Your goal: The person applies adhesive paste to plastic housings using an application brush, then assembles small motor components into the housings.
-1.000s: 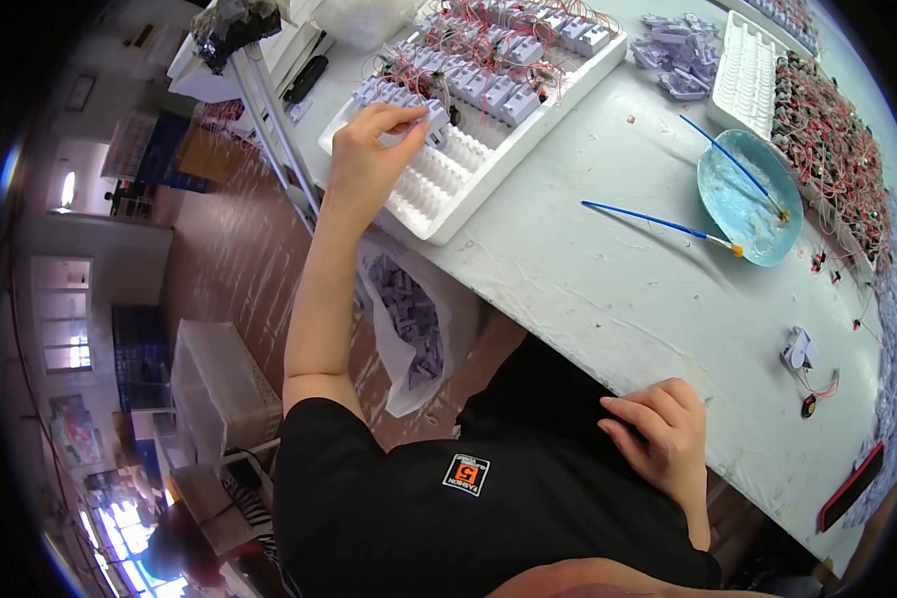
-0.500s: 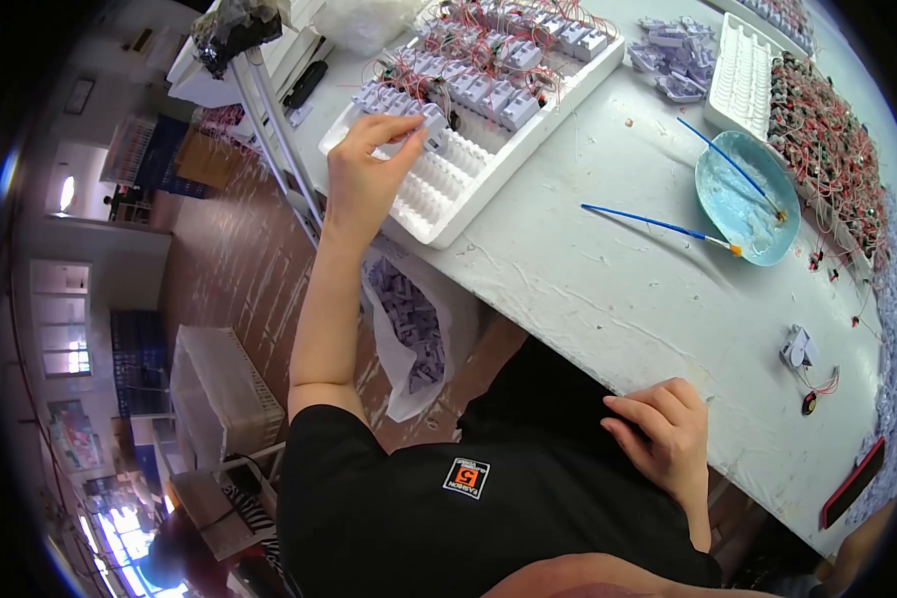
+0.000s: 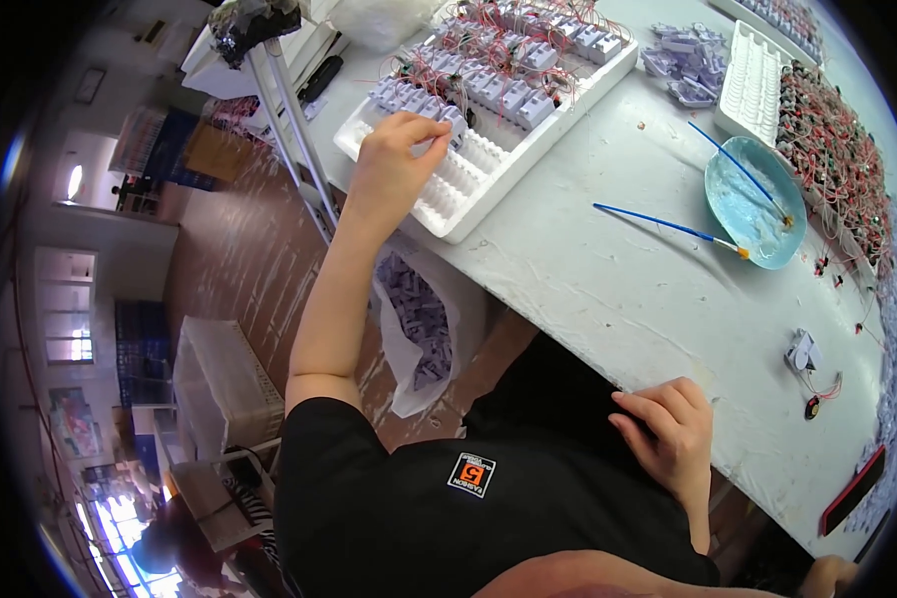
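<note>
Over the white foam tray [image 3: 488,214] at the upper middle, my left hand [image 3: 399,164] pinches a small pale-purple plastic housing [image 3: 453,124] between thumb and forefinger. That piece sits at the end of a row of similar housings [image 3: 404,97] with red wires; my fingers partly cover it. My right hand [image 3: 673,434] rests by the table's near edge, fingers loosely curled and thumb apart, with nothing visible in it. A single housing [image 3: 801,351], wired to a small round black part [image 3: 813,408], lies on the table to the right.
A blue dish [image 3: 757,224] holds a brush; another brush [image 3: 668,225] leans on its rim. Wired parts [image 3: 832,149] heap at the right, near loose purple pieces [image 3: 686,62]. A metal stand [image 3: 287,125] rises left of the tray. An open bag [image 3: 414,319] of purple pieces sits below.
The whole view has shifted slightly, so the table and tray appear a little further right. My left hand keeps its pinch at the tray's row; my right hand stays by the table edge.
</note>
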The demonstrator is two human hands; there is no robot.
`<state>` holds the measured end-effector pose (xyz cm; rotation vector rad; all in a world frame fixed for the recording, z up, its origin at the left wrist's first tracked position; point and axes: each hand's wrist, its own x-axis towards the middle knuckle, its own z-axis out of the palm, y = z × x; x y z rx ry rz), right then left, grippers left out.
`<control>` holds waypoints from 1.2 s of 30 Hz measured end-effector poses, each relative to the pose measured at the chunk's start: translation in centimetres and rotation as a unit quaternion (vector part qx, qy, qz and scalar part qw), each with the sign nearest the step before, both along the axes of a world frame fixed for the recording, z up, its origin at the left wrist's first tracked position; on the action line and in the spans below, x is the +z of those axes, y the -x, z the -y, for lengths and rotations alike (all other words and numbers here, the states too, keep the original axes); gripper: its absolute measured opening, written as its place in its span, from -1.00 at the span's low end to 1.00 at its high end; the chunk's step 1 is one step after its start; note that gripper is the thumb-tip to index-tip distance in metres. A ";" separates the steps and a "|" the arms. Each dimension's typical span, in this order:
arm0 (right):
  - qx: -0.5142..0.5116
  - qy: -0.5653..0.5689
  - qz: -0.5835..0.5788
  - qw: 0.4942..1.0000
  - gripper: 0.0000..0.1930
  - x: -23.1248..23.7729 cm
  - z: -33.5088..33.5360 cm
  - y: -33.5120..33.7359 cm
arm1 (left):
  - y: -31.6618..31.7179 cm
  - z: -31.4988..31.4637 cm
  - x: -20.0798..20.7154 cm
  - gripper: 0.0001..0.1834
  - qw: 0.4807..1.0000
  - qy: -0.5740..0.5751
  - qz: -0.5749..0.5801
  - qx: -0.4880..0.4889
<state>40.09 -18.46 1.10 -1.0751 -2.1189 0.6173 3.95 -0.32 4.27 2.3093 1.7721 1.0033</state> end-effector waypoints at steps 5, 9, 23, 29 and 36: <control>-0.010 -0.024 0.002 1.000 -0.74 -0.1 0.2 0.2 | 0.6 -0.4 0.4 -0.83 0.999 0.000 -0.035 -0.026; -0.024 -0.038 0.003 0.999 -0.76 -0.2 0.5 0.1 | 0.1 -0.3 -0.2 -0.78 0.995 -0.047 -0.081 -0.039; -0.024 -0.076 0.018 0.997 -0.79 -0.7 0.5 0.2 | 0.2 1.6 -2.1 -0.61 0.983 -0.008 0.133 0.125; -0.027 -0.072 0.007 0.997 -0.76 -0.9 0.7 0.4 | 0.5 0.7 -2.4 -0.63 0.986 -0.006 0.097 0.136; -0.029 -0.070 0.009 0.997 -0.76 -0.9 0.6 0.4 | 0.3 0.5 -2.1 -0.65 0.988 -0.006 0.103 0.111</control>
